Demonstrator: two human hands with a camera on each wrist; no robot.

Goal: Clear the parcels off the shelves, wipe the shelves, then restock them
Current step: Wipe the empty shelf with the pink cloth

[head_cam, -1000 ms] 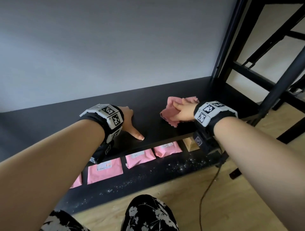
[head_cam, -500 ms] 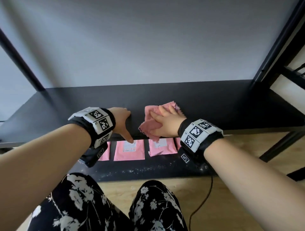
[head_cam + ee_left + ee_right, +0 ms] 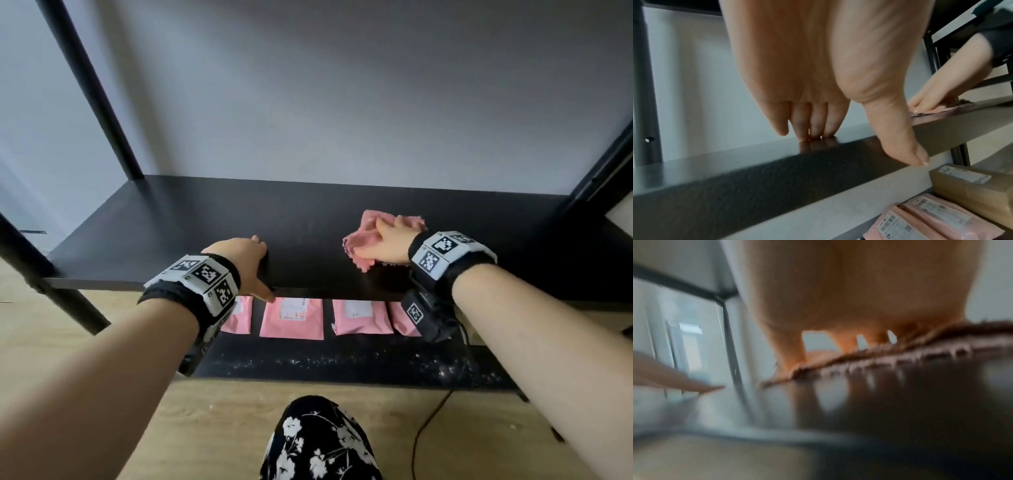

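The upper shelf (image 3: 178, 219) is bare of parcels and seems mid-wipe; the right hand (image 3: 388, 245) presses flat, fingers straight, on a crumpled pink cloth (image 3: 359, 243) towards the shelf's right; the left hand (image 3: 245, 260) rests open on its front edge; pink parcels (image 3: 291, 318) lie below the shelf, restocking apparently still ahead.

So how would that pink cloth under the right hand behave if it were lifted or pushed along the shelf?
The pink cloth looks floppy: it lies bunched and creased under the right hand. It probably slides easily, since the dark shelf looks smooth and glossy enough to reflect fingertips. Its frayed edge suggests thin, light fabric that would likely droop when lifted.
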